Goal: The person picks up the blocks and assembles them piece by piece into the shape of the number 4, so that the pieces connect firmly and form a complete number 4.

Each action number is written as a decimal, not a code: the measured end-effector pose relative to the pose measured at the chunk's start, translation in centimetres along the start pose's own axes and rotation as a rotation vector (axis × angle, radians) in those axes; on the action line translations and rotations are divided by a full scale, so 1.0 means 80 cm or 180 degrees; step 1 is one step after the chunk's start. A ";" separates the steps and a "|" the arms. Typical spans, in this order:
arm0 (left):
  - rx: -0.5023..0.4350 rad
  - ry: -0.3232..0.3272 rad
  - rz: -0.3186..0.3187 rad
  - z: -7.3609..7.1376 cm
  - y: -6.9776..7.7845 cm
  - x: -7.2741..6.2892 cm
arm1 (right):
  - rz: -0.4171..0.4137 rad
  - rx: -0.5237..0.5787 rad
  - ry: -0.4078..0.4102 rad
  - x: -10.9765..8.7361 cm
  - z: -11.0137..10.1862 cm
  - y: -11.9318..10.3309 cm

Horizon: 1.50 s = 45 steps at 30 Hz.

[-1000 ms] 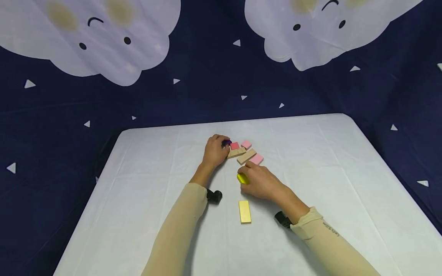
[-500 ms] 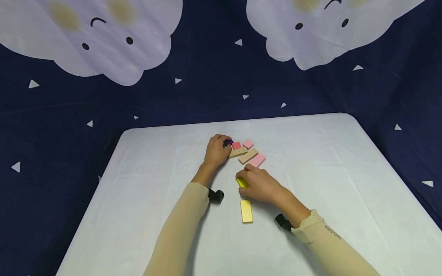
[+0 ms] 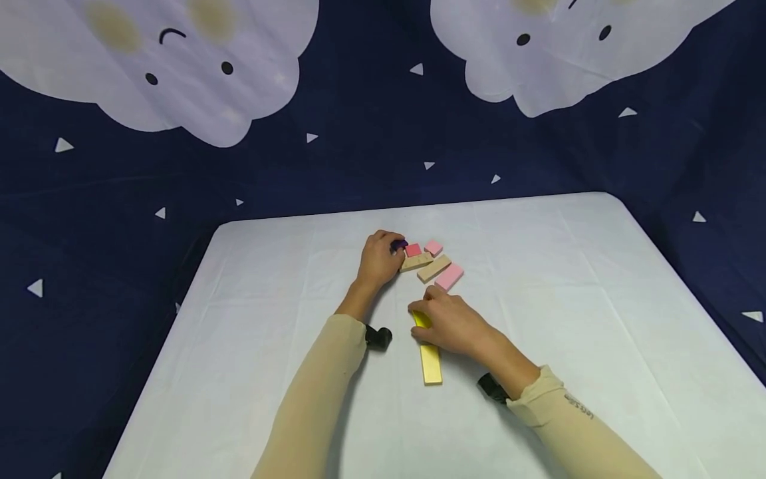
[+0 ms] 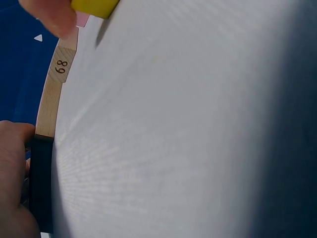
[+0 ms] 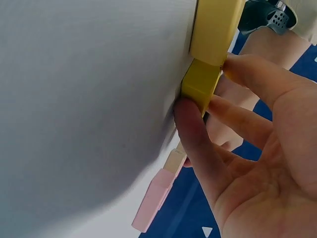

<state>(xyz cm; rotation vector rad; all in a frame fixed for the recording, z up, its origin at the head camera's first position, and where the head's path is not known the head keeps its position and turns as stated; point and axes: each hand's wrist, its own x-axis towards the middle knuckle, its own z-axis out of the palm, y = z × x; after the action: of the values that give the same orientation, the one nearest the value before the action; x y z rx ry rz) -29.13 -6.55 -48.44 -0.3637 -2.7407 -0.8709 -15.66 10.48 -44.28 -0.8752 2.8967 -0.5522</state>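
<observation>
At the left end of a small group of blocks, my left hand [image 3: 380,258] grips a dark purple block [image 3: 399,245]; in the left wrist view this dark block [image 4: 42,186] touches the end of a plain wooden block [image 4: 48,109]. My right hand [image 3: 451,319] pinches a yellow block [image 3: 421,319] between thumb and fingers, low at the tabletop. Directly in front of it lies a paler yellow block [image 3: 431,366]. The right wrist view has the held yellow block [image 5: 200,84] end to end with the paler yellow block [image 5: 213,34], apparently touching.
Between and beyond the hands lie a red block [image 3: 413,250], two wooden blocks [image 3: 433,269], and two pink blocks [image 3: 450,277]. One wooden block bears a printed number [image 4: 61,66]. A white cloth [image 3: 538,319] covers the table; a dark blue curtain [image 3: 371,166] hangs behind.
My right hand has drawn the yellow block slightly toward me, turning it into line with the paler one, and the gap between them has closed. The left hand keeps its hold on the purple block.
</observation>
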 end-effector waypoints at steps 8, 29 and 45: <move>-0.0006 -0.0010 0.0016 0.002 0.001 0.001 | 0.0112 0.0003 0.0062 -0.003 0.002 0.001; -0.0029 -0.0024 -0.0036 0.001 0.000 0.000 | 0.0151 -0.0127 0.0133 -0.005 0.007 -0.005; -0.0003 -0.0023 -0.0053 -0.002 0.000 -0.004 | 0.0130 -0.0263 0.0137 -0.011 0.007 -0.003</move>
<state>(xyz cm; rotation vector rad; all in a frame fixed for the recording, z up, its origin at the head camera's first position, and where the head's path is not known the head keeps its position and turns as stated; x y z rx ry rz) -28.82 -6.72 -48.41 -0.3456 -2.7538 -0.8769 -14.69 10.63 -44.74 -0.8215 2.9885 -0.4569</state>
